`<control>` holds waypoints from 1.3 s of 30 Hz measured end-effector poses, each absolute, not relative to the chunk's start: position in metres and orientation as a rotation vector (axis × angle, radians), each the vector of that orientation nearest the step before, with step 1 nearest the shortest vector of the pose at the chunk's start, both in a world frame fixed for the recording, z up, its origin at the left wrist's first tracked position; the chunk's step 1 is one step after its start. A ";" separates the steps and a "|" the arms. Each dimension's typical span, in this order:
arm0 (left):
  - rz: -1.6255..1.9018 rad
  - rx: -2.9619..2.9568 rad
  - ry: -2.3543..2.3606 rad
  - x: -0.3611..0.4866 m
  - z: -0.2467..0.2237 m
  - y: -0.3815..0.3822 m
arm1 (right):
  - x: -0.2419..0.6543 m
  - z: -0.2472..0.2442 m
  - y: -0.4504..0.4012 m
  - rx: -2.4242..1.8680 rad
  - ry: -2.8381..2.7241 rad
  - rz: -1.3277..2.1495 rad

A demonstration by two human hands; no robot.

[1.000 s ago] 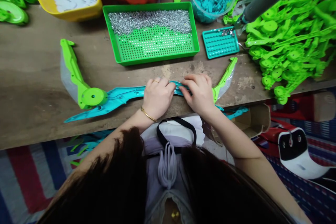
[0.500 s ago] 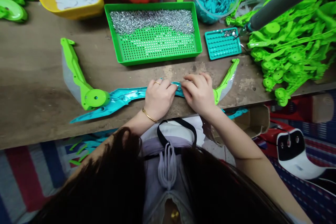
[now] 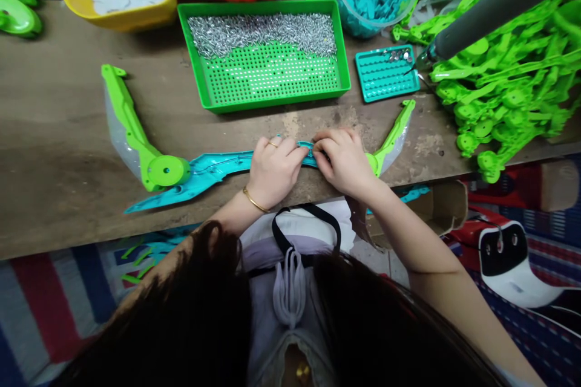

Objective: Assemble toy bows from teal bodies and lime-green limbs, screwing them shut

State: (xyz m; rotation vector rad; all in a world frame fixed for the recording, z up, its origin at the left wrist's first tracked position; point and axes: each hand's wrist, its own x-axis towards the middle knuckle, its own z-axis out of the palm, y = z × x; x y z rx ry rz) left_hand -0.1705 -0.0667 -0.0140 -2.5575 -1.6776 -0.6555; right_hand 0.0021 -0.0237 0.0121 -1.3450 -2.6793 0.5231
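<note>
You are pressing both hands onto the teal bow (image 3: 213, 170), which is lying along the near edge of the bench (image 3: 59, 151). Your left hand (image 3: 273, 168) is curling over its middle, fingers closed down on it. Your right hand (image 3: 345, 160) is sitting just beside, its fingertips pinching the same middle section; the two hands are almost touching. A green limb (image 3: 131, 130) is joining the bow on the left, and another (image 3: 394, 133) is sticking out on the right. Behind your hands, the green tray (image 3: 267, 97) is holding screws (image 3: 261, 33). The small teal tray (image 3: 384, 75) is sitting to its right.
</note>
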 end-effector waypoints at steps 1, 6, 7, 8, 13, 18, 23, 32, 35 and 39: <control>-0.662 -2.565 -1.667 -0.171 -0.014 -0.067 | 0.001 0.013 -0.024 -1.362 -2.678 0.532; -0.600 -2.619 -1.660 -0.171 -0.013 -0.066 | -0.003 0.019 -0.025 -1.488 -2.716 0.516; -0.600 -2.627 -1.652 -0.170 -0.014 -0.065 | -0.004 0.019 -0.025 -1.516 -2.724 0.521; -0.608 -2.632 -1.637 -0.170 -0.014 -0.065 | -0.006 0.020 -0.024 -1.541 -2.732 0.530; -0.590 -2.675 -1.629 -0.170 -0.017 -0.063 | -0.013 0.023 -0.020 -1.638 -2.753 0.531; -0.557 -2.778 -1.755 -0.176 -0.009 -0.065 | -0.004 0.024 -0.030 -1.569 -2.621 0.569; -0.914 -2.796 -1.825 -0.190 -0.002 -0.074 | 0.012 0.014 -0.046 -1.429 -2.533 0.448; -0.723 -2.685 -1.766 -0.189 -0.009 -0.078 | 0.007 0.010 -0.046 -1.353 -2.590 0.401; -0.582 -2.694 -1.694 -0.188 -0.002 -0.076 | 0.013 0.016 -0.044 -1.370 -2.516 0.531; -0.624 -2.709 -1.659 -0.182 0.005 -0.072 | 0.028 0.020 -0.043 -1.505 -2.369 0.550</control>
